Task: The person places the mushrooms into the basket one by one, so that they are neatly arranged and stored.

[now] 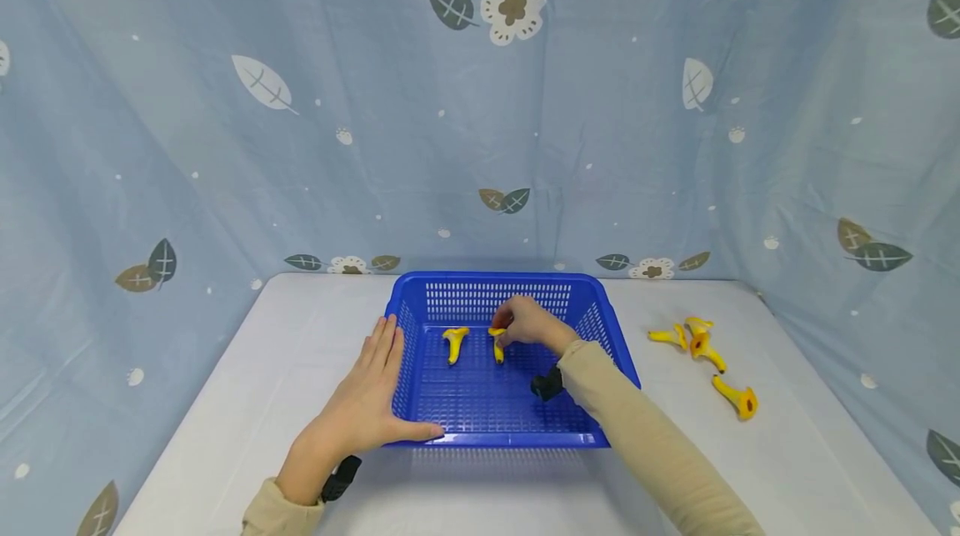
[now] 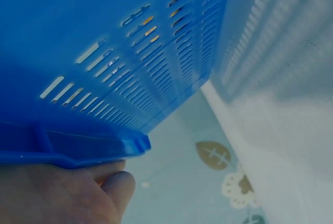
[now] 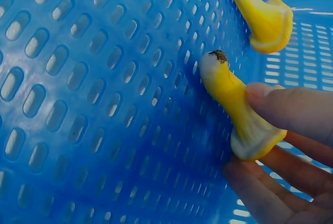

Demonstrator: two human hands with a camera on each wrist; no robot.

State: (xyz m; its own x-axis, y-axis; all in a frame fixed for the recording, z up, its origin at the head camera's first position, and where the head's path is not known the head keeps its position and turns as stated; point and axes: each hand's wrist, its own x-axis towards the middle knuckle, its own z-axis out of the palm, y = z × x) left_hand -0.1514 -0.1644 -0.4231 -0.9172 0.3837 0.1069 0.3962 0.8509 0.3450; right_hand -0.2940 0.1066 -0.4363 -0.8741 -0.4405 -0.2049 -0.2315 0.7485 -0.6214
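Observation:
A blue perforated plastic basket [image 1: 517,411] stands on the white table. Inside it, my right hand [image 1: 528,324] pinches a yellow mushroom [image 1: 498,346] between thumb and fingers. The right wrist view shows this mushroom [image 3: 234,104] close up, dark-tipped stem pointing away from the hand, thumb on its side. A second yellow mushroom [image 1: 454,344] lies in the basket to the left, apart from the hand. My left hand [image 1: 367,398] rests on the basket's left rim near the front corner, fingers straight and thumb spread along the front rim. In the left wrist view the basket wall [image 2: 114,78] fills much of the picture.
Several yellow mushrooms [image 1: 705,348] lie on the table right of the basket, some touching, with one mushroom [image 1: 737,398] nearer the front. A blue patterned curtain [image 1: 390,127] hangs behind the table and along both sides.

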